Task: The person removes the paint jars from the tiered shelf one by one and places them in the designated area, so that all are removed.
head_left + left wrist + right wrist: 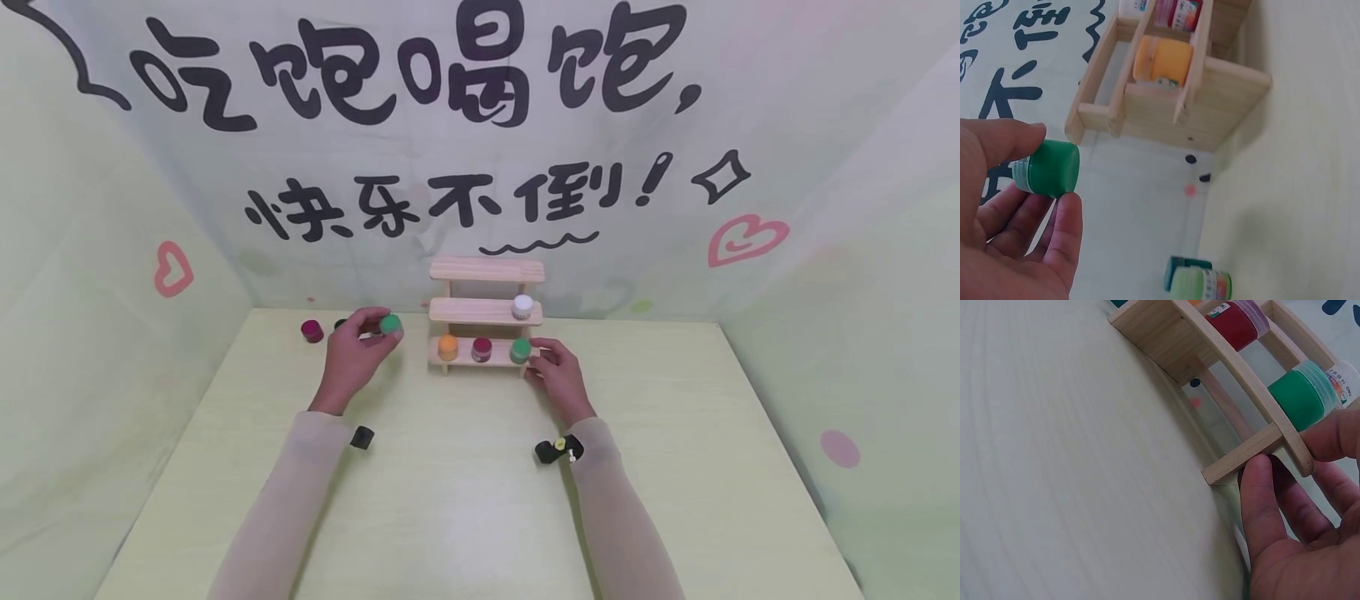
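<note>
Jar, green (390,325), one: pinched between the thumb and fingers of the left hand (354,354), raised clear of the desk (465,508) to the left of the rack. Rack, pale wood, three tiers (487,269), one: standing near the desk's back edge; in my right wrist view the right hand (561,379) grips the right end of its lowest tier, thumb above, fingers beneath. Lowest tier, left to right: orange jar (447,347), dark red jar (482,349), second green jar (521,351), the last just beside the right thumb. Middle tier, right end: white jar (522,307). Desk, far left: magenta jar (312,331), well apart from the rack. My left wrist view adds a light green jar (1194,284) and a dark teal jar (1175,269) close together on the desk, both cropped or overlapped. Backdrop, pale cloth (637,267): large black characters, pink hearts. Sleeves, light-coloured (300,467), two.
</note>
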`<state>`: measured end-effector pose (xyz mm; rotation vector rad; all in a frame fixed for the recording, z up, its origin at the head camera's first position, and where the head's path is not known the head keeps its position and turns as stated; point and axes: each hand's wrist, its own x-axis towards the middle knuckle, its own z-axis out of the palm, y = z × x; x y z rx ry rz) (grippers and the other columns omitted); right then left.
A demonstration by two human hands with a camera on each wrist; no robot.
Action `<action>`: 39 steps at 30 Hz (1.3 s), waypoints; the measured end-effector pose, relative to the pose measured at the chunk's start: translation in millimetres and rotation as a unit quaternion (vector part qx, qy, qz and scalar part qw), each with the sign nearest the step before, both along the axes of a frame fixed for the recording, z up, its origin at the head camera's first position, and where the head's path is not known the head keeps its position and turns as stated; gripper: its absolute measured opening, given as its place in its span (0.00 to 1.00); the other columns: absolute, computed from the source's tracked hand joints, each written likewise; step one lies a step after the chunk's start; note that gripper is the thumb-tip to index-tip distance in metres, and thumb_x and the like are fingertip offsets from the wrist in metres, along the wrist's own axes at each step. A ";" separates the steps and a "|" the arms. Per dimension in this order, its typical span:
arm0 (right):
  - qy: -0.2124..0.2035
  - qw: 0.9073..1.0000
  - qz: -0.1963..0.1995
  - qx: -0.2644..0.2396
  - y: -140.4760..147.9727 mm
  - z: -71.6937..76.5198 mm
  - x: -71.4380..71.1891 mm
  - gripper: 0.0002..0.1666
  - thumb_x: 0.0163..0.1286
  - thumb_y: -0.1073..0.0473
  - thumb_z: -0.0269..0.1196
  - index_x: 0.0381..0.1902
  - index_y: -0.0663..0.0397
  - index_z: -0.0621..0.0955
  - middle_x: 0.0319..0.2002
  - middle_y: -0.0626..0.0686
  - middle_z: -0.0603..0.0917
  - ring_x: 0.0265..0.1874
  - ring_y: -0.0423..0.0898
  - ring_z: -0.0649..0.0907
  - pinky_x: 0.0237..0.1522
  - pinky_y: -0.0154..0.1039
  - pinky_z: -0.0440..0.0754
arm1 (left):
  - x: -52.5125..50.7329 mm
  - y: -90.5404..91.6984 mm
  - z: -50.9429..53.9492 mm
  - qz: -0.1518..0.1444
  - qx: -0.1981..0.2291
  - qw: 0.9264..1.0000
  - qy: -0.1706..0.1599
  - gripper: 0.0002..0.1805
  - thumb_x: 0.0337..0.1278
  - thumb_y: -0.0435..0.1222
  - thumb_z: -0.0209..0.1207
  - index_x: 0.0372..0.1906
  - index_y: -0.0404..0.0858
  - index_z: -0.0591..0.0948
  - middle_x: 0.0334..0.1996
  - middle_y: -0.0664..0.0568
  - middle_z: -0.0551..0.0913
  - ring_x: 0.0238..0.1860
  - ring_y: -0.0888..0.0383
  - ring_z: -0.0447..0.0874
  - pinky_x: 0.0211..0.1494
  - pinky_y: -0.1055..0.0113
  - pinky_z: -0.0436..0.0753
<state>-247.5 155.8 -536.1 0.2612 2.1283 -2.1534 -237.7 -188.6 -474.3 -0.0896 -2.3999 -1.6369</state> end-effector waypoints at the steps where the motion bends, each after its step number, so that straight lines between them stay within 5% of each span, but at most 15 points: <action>1: -0.001 1.000 0.000 0.001 -0.1 0.3 0.2 0.18 0.58 0.63 0.58 0.47 0.43 0.76 0.41 0.58 0.75 0.38 0.50 0.79 0.40 0.41 0.79 | 0.6 -3.0 -1.1 0.001 0.003 1.000 -0.001 0.25 0.41 0.49 0.65 0.49 0.50 0.75 0.43 0.60 0.75 0.45 0.62 0.74 0.43 0.70 0.78; 7: -0.001 1.000 0.003 0.000 -0.1 1.1 0.8 0.18 0.59 0.63 0.58 0.47 0.44 0.76 0.40 0.59 0.74 0.38 0.50 0.79 0.41 0.41 0.79 | 2.0 -22.5 -12.6 0.011 0.031 0.999 -0.026 0.27 0.40 0.48 0.66 0.50 0.47 0.75 0.45 0.55 0.76 0.41 0.57 0.79 0.39 0.68 0.80; 21: 0.006 1.000 0.006 -0.006 0.3 1.7 -0.2 0.18 0.59 0.64 0.58 0.48 0.46 0.76 0.41 0.59 0.76 0.38 0.51 0.79 0.40 0.40 0.79 | 3.3 -58.8 -37.0 0.074 -0.006 0.994 -0.085 0.29 0.42 0.50 0.63 0.54 0.47 0.72 0.49 0.55 0.74 0.46 0.56 0.77 0.45 0.65 0.78; 39: 0.003 1.000 0.008 -0.006 0.8 2.7 0.5 0.18 0.59 0.64 0.58 0.47 0.45 0.75 0.41 0.59 0.76 0.39 0.53 0.79 0.41 0.42 0.79 | -3.1 -87.1 -69.0 0.111 -0.033 0.983 -0.145 0.29 0.43 0.49 0.63 0.54 0.47 0.72 0.47 0.54 0.75 0.47 0.58 0.75 0.50 0.63 0.75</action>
